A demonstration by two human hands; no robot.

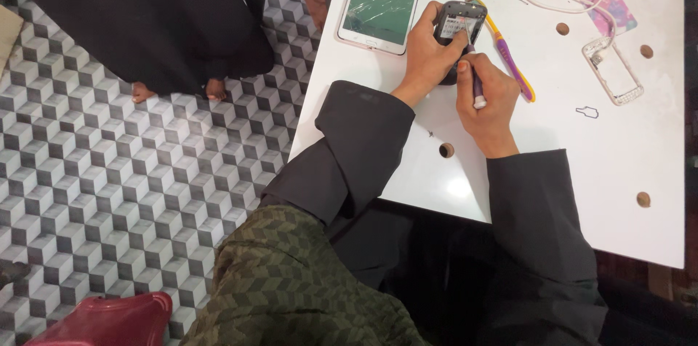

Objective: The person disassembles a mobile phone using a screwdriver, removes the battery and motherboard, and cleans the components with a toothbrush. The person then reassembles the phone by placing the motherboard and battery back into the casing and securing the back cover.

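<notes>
Two phones are lying on the white table (625, 164) in the upper middle of the frame: one white smartphone (382, 0) with a greenish screen, resting flat and untouched, and one small dark phone (461, 25) with its back opened. The left hand (427, 55) is wrapping around the dark phone, fingers clamped on its left edge and underside, holding it just right of the smartphone. The phone's long axis is running roughly up and down the frame, its top end pointing toward the upper edge. The right hand (486, 95) is closing around one thin purple tool (476, 84), its white end sticking out below the fingers and its tip touching the phone's open back; the tool is running from lower right up to upper left. The two hands are sitting close together, nearly touching. One yellow and purple toothbrush (513, 62) is lying just right of them, slanting diagonally. One empty phone frame (615, 71) is lying further right. A second person in dark clothing is standing barefoot on the patterned floor (109, 186) at upper left.
</notes>
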